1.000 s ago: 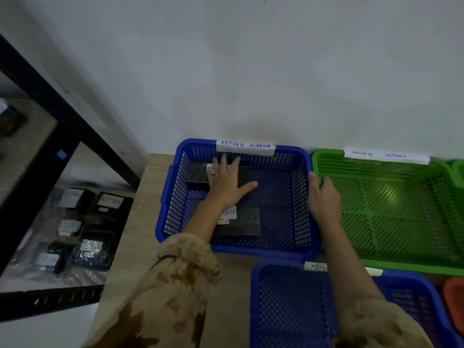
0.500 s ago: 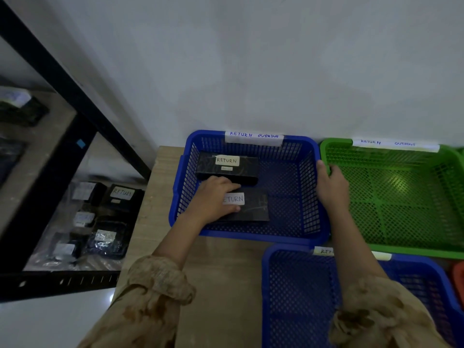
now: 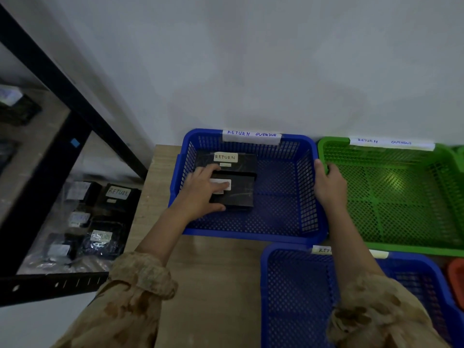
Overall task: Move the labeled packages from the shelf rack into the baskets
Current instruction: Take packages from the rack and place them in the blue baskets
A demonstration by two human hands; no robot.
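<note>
Surface (image 3: 216, 272): pale wood top carrying the baskets; bare between the two sleeves.

Shelf rack (image 3: 62, 136): black frame, well to the left of the left grip. Its lower shelf holds several dark labeled packages (image 3: 118, 197) not yet moved; one label reads RETURN, the others are too blurred to read.

Green basket (image 3: 391, 194): tagged RETURN OVERDUE, no package visible in it, just right of the right grip.

Far blue basket (image 3: 283, 222): tagged RETURN OVERDUE on its back rim. It encloses the left grip and holds both packages delivered so far.

Near blue basket (image 3: 301, 297): below both grips, tag partly hidden by the right forearm, nothing seen inside.

Rear package (image 3: 236, 162): black, label RETURN, lying flat just beyond the left grip. A second ago the left palm covered it; it is now uncovered and released.

Front package (image 3: 236, 194): black, directly under the left grip, touching or slightly overlapping the rear package. Compared with half a second ago it sits closer to the rear one and further from the basket's front wall.

Left hand (image 3: 203, 194): grip spread flat on the front package's label, fingers apart, pressing rather than clamped.

Right hand (image 3: 329, 187): grip curled onto the rim where the far blue basket meets the green one, in the same place as a second ago; which rim it clasps cannot be told.

Judgement: two packages are placed and being tidied; the shelf stock remains, so the task is early.
</note>
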